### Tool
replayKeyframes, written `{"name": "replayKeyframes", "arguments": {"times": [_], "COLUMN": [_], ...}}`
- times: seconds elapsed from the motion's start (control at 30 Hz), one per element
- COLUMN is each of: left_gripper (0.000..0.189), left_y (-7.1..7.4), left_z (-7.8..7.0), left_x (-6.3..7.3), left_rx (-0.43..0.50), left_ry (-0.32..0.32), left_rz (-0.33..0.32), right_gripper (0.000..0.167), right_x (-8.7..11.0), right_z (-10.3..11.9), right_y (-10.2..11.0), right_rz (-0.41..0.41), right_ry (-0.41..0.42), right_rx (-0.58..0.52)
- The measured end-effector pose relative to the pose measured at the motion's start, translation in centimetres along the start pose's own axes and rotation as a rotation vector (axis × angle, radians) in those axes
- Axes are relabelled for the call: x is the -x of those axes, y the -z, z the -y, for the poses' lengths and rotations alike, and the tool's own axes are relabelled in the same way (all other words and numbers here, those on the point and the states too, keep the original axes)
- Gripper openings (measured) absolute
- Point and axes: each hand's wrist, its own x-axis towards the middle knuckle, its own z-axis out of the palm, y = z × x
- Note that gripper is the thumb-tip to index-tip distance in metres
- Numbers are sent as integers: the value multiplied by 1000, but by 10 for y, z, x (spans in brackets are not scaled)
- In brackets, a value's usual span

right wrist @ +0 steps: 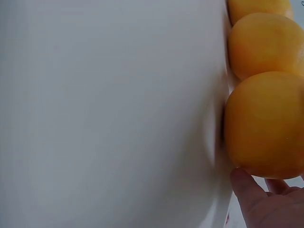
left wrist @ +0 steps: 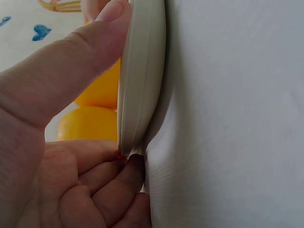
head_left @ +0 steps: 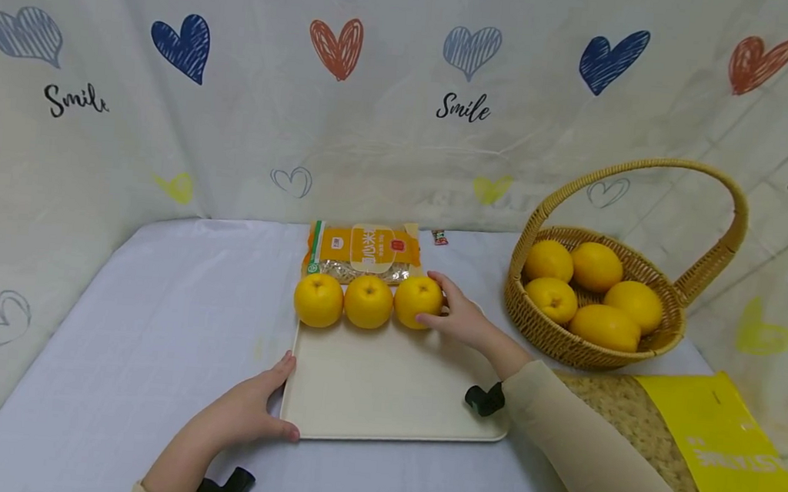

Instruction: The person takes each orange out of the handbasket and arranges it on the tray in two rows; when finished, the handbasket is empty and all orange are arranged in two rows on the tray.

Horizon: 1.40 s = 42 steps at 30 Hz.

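Observation:
Three oranges form a row along the far edge of a cream rectangular tray (head_left: pixel 389 400): a left one (head_left: pixel 319 300), a middle one (head_left: pixel 368 302) and a right one (head_left: pixel 414 302). My right hand (head_left: pixel 461 317) holds the right orange from its right side, thumb toward the front and fingers behind. The right wrist view shows the thumb against the lower part of that orange (right wrist: pixel 266 126). My left hand (head_left: pixel 252 405) grips the tray's left side near the front corner. In the left wrist view its thumb lies on the rim (left wrist: pixel 142 71), with the other fingers curled at the edge.
An orange bag of grain (head_left: pixel 366 251) lies just behind the row. At the right, a wicker basket (head_left: pixel 533 326) with a tall handle contains several more yellow-orange fruits. A yellow packet (head_left: pixel 738 458) lies in front of the basket, partly under the right forearm. A small red wrapper (head_left: pixel 439 237) sits at the back.

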Motion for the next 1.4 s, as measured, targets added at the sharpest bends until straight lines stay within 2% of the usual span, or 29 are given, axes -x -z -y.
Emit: {"name": "replayKeyframes", "arguments": {"times": [0.2,0.47,0.73,0.97,1.4], "left_gripper": [111,111,111,112,111], "left_y": [0,1,2,1,0], "left_z": [-2,-1,-1,1,-1], "left_x": [1,3,3,1,1], "left_rx": [4,-3,2,-6,8], "left_ry": [14,-2,-8,6,0], "left_rz": [3,-10,-20,-12,3], "right_gripper": [87,83,84,89,89], "right_x": [0,-1,-2,-6,-4], "right_z": [-1,-2,0,-5,-5], "right_y": [0,-3,-4,-5,-4], "right_rz": [2,-2,6,6,-5], "right_ry": [0,18,67,48,56], "right_rx": [1,-13,-48,-30,28]}}
